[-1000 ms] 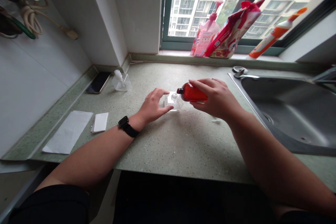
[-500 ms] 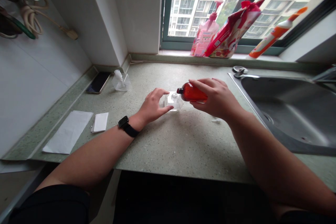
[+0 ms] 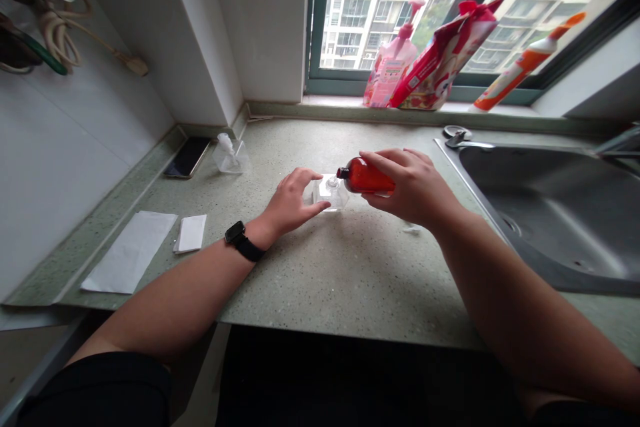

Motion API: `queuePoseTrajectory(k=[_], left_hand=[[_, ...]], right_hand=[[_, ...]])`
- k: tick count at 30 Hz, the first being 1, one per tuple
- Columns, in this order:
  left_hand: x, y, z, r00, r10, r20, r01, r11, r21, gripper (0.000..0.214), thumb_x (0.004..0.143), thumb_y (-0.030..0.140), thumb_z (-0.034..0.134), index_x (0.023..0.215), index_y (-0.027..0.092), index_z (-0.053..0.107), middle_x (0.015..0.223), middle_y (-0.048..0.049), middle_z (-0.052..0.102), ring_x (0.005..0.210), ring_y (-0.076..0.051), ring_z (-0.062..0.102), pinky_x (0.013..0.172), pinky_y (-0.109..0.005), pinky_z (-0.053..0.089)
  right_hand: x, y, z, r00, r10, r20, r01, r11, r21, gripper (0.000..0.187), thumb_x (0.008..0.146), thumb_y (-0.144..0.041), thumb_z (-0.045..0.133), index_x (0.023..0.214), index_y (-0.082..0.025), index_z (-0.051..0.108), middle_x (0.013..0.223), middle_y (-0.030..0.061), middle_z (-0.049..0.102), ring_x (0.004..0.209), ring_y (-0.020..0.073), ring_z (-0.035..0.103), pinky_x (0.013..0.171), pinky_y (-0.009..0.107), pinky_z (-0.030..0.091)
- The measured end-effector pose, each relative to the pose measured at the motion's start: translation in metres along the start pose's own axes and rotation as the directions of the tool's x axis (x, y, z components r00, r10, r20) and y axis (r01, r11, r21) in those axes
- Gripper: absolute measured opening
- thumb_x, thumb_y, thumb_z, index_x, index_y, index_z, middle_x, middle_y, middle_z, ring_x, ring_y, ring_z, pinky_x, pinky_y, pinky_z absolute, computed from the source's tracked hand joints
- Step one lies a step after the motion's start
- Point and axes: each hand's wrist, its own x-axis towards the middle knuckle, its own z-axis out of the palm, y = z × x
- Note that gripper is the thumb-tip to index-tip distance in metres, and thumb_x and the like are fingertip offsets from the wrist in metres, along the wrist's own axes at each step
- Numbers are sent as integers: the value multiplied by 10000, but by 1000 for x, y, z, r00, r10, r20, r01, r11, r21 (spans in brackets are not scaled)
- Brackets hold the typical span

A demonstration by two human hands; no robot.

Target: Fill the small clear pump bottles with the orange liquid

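Tilted almost onto its side, a reddish-brown bottle [image 3: 369, 176] is in my right hand [image 3: 415, 187], its uncapped neck pointing left. The bottle's mouth is just over the neck of a clear square bottle [image 3: 330, 197] standing on the counter. My left hand [image 3: 293, 203] curves around the clear bottle's left side, thumb in front and forefinger behind, steadying it. Whether liquid is flowing between the two bottles is too small to tell. A small whitish piece [image 3: 413, 229] lies on the counter below my right hand.
A second clear bottle with a white pump [image 3: 231, 157] and a phone [image 3: 187, 157] are at the back left. White paper [image 3: 131, 250] and a small white pad [image 3: 192, 233] lie left. The sink [image 3: 560, 213] is on the right. Pink pump bottle [image 3: 390, 73] and packages line the sill.
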Motion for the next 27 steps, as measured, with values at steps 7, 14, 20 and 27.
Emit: queuePoseTrajectory(k=[7,14,20,27], left_hand=[[0,0,0,1000,6,-3,-6,1000,-3,475,913,356,884,1303,242,637,1318,-93,702,1265,-316,678,1126,-526,558],[0,-1,1,1000,13,-10,-13,1000,-1,479,911,352,887,1302,238,636,1307,-92,704,1251,-313,682,1120,-525,559],[0,-2,1,1000,20,-9,-20,1000,1,485,911,346,889,1307,221,637,1311,-104,703,1257,-318,679,1123,-528,556],[0,-3,1,1000,23,-11,-23,1000,3,481,914,365,883,1308,240,637,1313,-94,701,1255,-315,680,1117,-528,561]], right_hand=[[0,-1,0,1000,-1,-7,2,1000,6,627,891,-400,746,1503,-291,668,1342,140,767,1197,388,725,1155,656,477],[0,0,1,1000,-6,-6,6,1000,-2,635,895,-398,737,1516,-306,648,1346,132,763,1200,384,722,1156,647,470],[-1,0,1,1000,-10,2,10,1000,-23,651,897,-406,732,1532,-304,633,1356,130,757,1224,381,715,1178,638,450],[0,0,0,1000,-8,-5,8,1000,0,647,877,-387,742,1513,-310,648,1327,125,769,1196,384,724,1174,655,445]])
